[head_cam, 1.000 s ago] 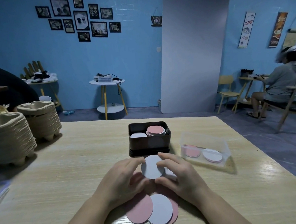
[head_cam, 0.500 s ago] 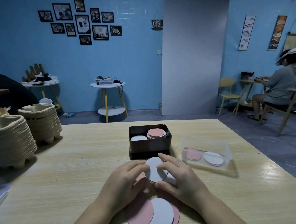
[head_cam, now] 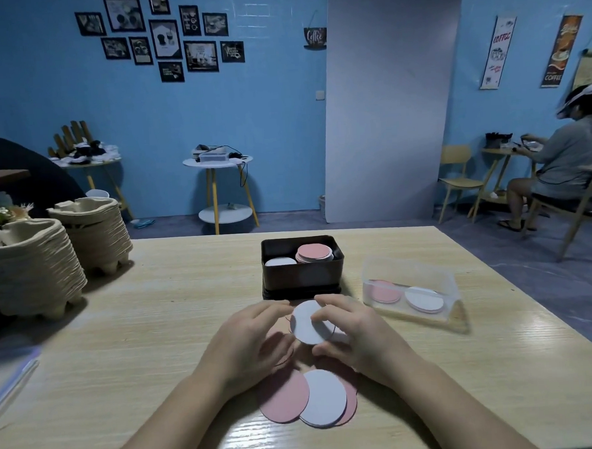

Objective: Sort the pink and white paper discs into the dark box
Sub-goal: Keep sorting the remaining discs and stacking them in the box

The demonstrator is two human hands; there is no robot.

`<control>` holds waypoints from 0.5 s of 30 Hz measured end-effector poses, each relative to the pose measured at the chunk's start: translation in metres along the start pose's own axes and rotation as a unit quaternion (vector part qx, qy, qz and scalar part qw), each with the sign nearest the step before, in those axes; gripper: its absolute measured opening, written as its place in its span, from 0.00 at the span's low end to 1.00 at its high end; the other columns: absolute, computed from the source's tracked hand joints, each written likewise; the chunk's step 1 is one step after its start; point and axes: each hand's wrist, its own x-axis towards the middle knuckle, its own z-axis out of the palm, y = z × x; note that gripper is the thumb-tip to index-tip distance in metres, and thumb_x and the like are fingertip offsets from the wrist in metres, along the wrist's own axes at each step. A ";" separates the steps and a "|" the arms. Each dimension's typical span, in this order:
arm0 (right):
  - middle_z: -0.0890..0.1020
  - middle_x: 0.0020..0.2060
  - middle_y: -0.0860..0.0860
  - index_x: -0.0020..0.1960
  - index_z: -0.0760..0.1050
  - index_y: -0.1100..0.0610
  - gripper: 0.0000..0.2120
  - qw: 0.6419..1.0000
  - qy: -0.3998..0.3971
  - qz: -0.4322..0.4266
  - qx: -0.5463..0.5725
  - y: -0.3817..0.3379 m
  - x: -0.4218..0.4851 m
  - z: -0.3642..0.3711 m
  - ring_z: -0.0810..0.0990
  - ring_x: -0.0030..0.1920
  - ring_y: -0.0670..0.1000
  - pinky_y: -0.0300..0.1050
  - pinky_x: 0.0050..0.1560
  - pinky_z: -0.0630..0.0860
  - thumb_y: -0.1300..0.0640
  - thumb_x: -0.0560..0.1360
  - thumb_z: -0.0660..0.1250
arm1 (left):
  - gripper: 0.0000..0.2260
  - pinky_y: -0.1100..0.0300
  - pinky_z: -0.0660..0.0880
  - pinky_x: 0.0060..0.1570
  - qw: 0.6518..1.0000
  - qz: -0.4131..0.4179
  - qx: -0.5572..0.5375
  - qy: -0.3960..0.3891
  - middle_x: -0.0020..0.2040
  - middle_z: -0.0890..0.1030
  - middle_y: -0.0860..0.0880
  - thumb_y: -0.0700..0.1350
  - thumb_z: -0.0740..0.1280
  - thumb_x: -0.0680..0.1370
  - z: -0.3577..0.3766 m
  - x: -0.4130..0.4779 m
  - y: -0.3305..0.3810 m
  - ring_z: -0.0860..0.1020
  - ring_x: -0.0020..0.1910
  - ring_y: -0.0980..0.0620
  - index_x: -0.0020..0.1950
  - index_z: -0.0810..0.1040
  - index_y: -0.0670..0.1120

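Just in front of the dark box, both hands hold one white disc a little above the table. The right hand pinches its right edge, fingers curled over the top and thumb below. The left hand curls its fingertips against the left edge. It is a narrow grip on thin paper.

Inside the box, a white stack sits on the left and a taller pink stack on the right. The loose pile of pink and white discs lies nearer the person than the box, under the wrists.

The main risk is probably a second disc clinging beneath the white one, since thin paper sticks together; a pink one would then land on the white stack. Squeezing the edges could also bend the disc. A wrist dragging back from the box might scatter the pile, and the tall pink stack looks easy to knock over.
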 end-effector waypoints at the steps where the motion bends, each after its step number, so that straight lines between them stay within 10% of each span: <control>1: 0.76 0.67 0.49 0.53 0.77 0.51 0.17 1.000 0.005 0.009 0.005 -0.002 -0.002 -0.003 0.76 0.65 0.50 0.35 0.63 0.69 0.48 0.70 0.79 | 0.16 0.61 0.77 0.54 1.000 -0.008 -0.006 0.001 0.63 0.78 0.60 0.55 0.68 0.79 -0.003 -0.004 0.002 0.76 0.61 0.60 0.66 0.75 0.56; 15: 0.73 0.68 0.40 0.57 0.74 0.43 0.19 0.996 0.026 0.080 0.024 -0.033 -0.057 -0.001 0.67 0.71 0.40 0.44 0.66 0.70 0.37 0.70 0.71 | 0.31 0.63 0.59 0.69 0.994 0.013 0.048 -0.098 0.63 0.75 0.65 0.67 0.69 0.69 -0.022 -0.052 0.025 0.66 0.65 0.68 0.69 0.74 0.58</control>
